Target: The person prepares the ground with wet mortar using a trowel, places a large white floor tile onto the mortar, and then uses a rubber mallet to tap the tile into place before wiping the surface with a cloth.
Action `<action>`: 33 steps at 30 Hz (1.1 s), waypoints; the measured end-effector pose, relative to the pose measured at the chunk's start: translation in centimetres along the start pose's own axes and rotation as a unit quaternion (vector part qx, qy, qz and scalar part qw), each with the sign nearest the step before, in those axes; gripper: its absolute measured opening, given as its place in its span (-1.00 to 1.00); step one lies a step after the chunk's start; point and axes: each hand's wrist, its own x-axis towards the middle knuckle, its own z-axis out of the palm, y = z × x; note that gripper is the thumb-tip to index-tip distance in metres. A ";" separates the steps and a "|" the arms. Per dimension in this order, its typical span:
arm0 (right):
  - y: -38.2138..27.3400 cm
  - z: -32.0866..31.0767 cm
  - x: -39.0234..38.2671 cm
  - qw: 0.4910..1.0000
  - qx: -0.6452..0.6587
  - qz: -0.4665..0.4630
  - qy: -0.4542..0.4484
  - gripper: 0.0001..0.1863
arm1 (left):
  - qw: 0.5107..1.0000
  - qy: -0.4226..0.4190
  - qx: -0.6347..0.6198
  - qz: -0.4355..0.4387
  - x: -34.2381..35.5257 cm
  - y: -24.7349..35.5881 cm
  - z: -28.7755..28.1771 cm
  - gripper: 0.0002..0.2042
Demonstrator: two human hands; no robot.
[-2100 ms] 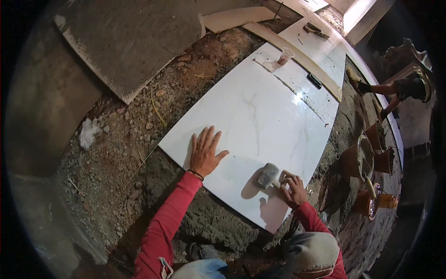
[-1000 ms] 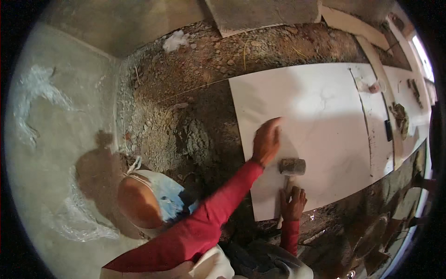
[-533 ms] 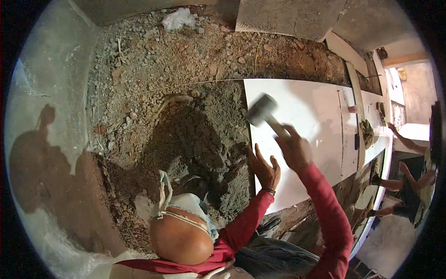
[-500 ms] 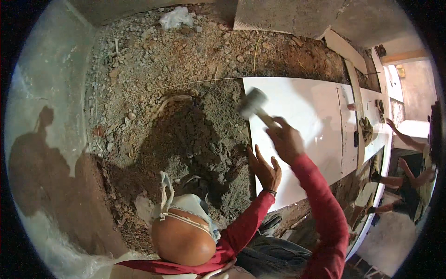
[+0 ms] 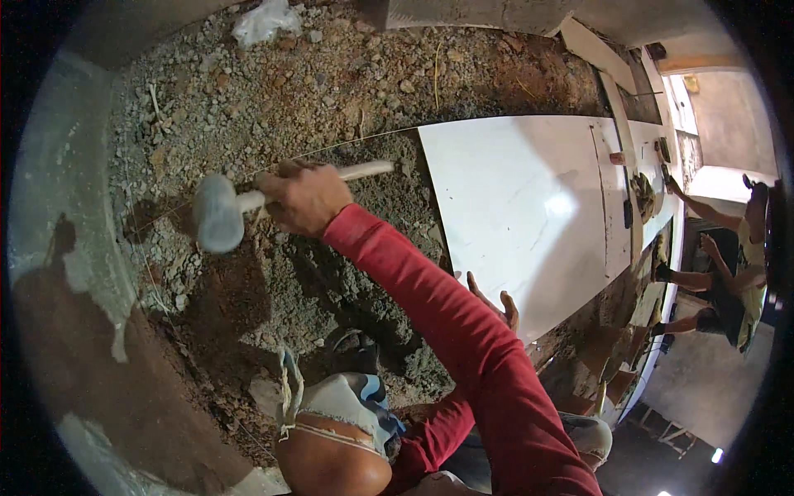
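My right hand (image 5: 309, 197) is wrapped round the light handle of a mallet (image 5: 220, 213) with a thick grey head. It holds the mallet above the rubble and wet grey mortar, left of a large white tile (image 5: 504, 190). The handle's end points right, toward the tile's corner. My left hand (image 5: 495, 304) is at the tile's near-left edge, fingers apart over the white surface; my right sleeve hides its wrist and part of the palm. Damp mortar (image 5: 397, 306) lies along the tile's left edge.
A thin string (image 5: 356, 145) runs over the rubble (image 5: 248, 99) to the tile's far-left corner. A wall (image 5: 74, 165) stands at left. My bent knee (image 5: 331, 455), with frayed cloth, is below. At right, another person (image 5: 728, 273) crouches by more tiles. A plastic bag (image 5: 266, 21) lies far left.
My right hand has swung the mallet left, off the tile's edge to over the rubble. My left hand now lies partly behind my right arm. The view has shifted slightly.
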 end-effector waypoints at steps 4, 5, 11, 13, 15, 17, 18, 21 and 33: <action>-0.8 3.0 1.0 0.996 0.010 -0.024 -0.085 -0.66 | 1.000 -0.015 0.002 -0.002 -0.1 0.2 -0.4 -0.36; -0.6 3.3 1.0 0.993 -0.008 -0.016 -0.114 -0.65 | 1.000 -0.016 0.003 -0.006 0.0 0.0 -0.6 -0.36; 5.8 4.8 -2.7 0.993 -0.083 -0.039 -0.074 -0.68 | 0.999 -0.033 -0.004 -0.011 -0.3 0.5 -1.0 -0.37; 7.2 4.0 -3.6 0.988 -0.100 0.045 -0.108 -0.69 | 0.999 -0.034 0.000 -0.014 -0.2 0.3 -1.2 -0.37; 7.5 4.1 -3.9 0.989 -0.108 0.022 -0.096 -0.69 | 0.999 -0.037 -0.003 -0.014 -0.2 0.4 -1.2 -0.37; 6.8 3.5 -3.4 0.990 -0.117 -0.002 -0.084 -0.69 | 0.999 -0.039 -0.002 -0.016 -0.2 0.5 -1.0 -0.37; 5.9 3.6 -3.0 0.991 -0.090 0.006 -0.100 -0.70 | 0.999 -0.039 -0.002 -0.015 -0.3 0.5 -1.1 -0.37; 2.8 4.8 -1.7 0.994 -0.071 -0.058 -0.056 -0.72 | 0.999 -0.051 -0.011 -0.011 -0.7 1.1 -0.8 -0.37; 6.9 3.9 -5.0 0.991 -0.122 -0.036 -0.045 -0.66 | 0.998 -0.062 -0.013 -0.005 -0.8 0.8 -0.8 -0.37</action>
